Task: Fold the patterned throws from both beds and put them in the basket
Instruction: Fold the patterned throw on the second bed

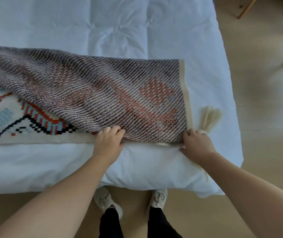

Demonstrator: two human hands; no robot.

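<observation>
A patterned throw lies across the white bed, its far part turned over towards me so the grey striped underside faces up. The cream, orange, blue and black front shows at the left. My left hand pinches the near edge of the turned-over layer. My right hand grips the throw's near right corner, beside a cream tassel. The basket is out of sight.
The bed's right edge drops to a tan floor. Wooden furniture legs stand at the upper right. My two feet in pale shoes stand on the floor against the bed's near edge.
</observation>
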